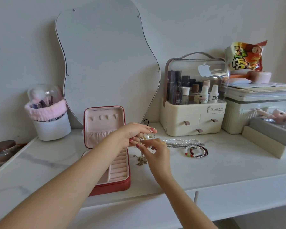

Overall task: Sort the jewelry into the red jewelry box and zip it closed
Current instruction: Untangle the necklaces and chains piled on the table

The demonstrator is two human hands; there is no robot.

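Observation:
The red jewelry box (116,185) lies open on the white marble tabletop, its pink-lined lid (104,119) standing upright. My left hand (132,133) is raised just right of the lid, pinching a bunch of thin chain necklaces (141,160) whose ends dangle down to the table. My right hand (157,152) is below it, fingers closed on the same chains. To the right lie a pearl necklace (180,140), a silver bead chain (185,145) and several bead bracelets (196,152).
A wavy mirror (106,63) leans on the wall behind the box. A brush holder with a pink band (48,116) stands at left, a cream cosmetics organizer (195,100) at right, then stacked boxes (262,138) and a snack bag (246,55).

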